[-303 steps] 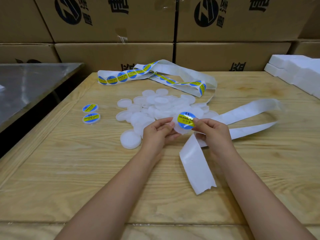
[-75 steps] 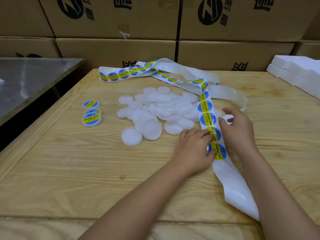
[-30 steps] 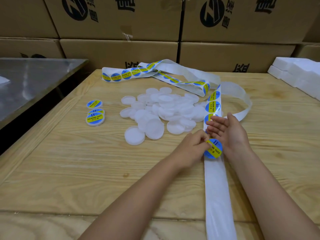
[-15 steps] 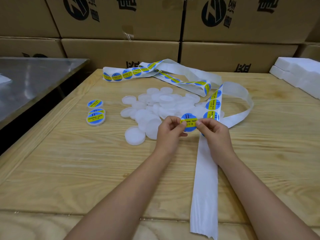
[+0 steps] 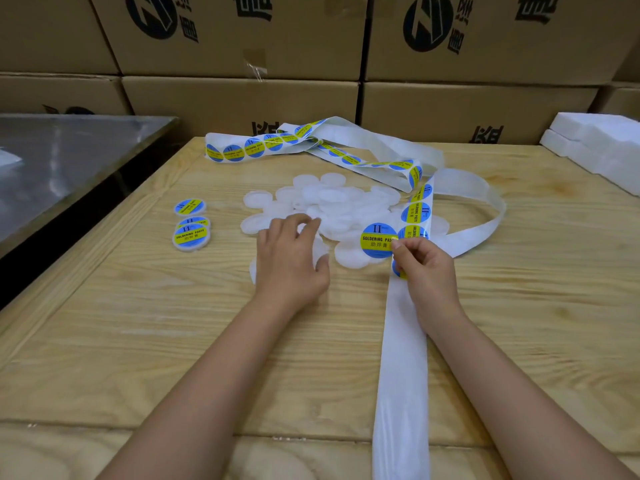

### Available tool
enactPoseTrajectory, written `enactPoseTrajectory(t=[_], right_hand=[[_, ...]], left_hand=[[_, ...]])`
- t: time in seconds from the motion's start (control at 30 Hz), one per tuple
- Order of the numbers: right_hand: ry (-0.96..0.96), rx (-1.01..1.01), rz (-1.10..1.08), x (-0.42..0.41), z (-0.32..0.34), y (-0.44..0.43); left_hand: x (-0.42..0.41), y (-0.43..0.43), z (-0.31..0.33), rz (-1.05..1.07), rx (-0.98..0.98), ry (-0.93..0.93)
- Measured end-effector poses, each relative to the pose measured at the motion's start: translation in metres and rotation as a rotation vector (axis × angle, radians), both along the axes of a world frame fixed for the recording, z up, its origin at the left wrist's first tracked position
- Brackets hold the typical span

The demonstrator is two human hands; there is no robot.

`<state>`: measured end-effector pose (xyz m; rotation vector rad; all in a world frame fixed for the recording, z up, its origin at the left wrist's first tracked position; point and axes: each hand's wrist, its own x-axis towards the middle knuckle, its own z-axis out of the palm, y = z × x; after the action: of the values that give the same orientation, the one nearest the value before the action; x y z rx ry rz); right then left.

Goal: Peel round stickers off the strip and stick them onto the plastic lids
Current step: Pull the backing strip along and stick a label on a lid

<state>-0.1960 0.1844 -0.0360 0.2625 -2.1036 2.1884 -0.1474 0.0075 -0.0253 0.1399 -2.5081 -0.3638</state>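
Note:
My right hand (image 5: 424, 268) pinches a peeled round blue-and-yellow sticker (image 5: 377, 240) by its right edge, just above the table. My left hand (image 5: 289, 259) lies over the near edge of the pile of white plastic lids (image 5: 332, 206), its fingers and thumb curled round one lid (image 5: 318, 247). The white backing strip (image 5: 401, 358) runs from the near table edge under my right hand. It carries more stickers (image 5: 415, 213) and loops to the back of the table. Three labelled lids (image 5: 190, 233) lie at the left.
Stacked cardboard boxes (image 5: 242, 102) wall off the back of the wooden table (image 5: 173, 323). A metal table (image 5: 62, 161) stands to the left across a dark gap. White foam blocks (image 5: 595, 143) sit at the back right corner.
Half a second ago both hands held the peeled sticker. My left hand has let go and moved left onto the lids. My right hand keeps the sticker alone.

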Motion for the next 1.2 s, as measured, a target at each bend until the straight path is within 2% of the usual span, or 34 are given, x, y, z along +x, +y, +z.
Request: enactPoseTrajectory(t=[0.07,0.2,0.4,0.67,0.77,0.9,1.2], right_hand=[[0.001,-0.008,0.011,0.001,0.001,-0.001],[-0.005,-0.025,0.045,0.003,0.003,-0.001],[-0.025,-0.067,0.093,0.005,0.006,-0.003],[-0.078,-0.048,0.152,0.008,0.008,-0.012],[-0.111,-0.013,0.198,0.009,0.008,-0.012],[-0.124,-0.082,0.228,0.008,0.01,-0.01],[-0.175,-0.221,0.27,0.005,0.01,-0.01]], left_hand=[[0.0,-0.008,-0.004,0.015,-0.01,-0.066],[-0.002,-0.011,-0.005,-0.023,0.112,-0.013],[0.0,-0.01,0.001,-0.212,0.309,0.177],[0.002,0.001,-0.001,-0.345,0.262,0.365],[0.001,0.005,-0.004,-0.402,0.241,0.376],[0.0,0.008,-0.006,-0.458,0.225,0.367],[-0.003,0.011,-0.009,-0.473,0.322,0.388]])
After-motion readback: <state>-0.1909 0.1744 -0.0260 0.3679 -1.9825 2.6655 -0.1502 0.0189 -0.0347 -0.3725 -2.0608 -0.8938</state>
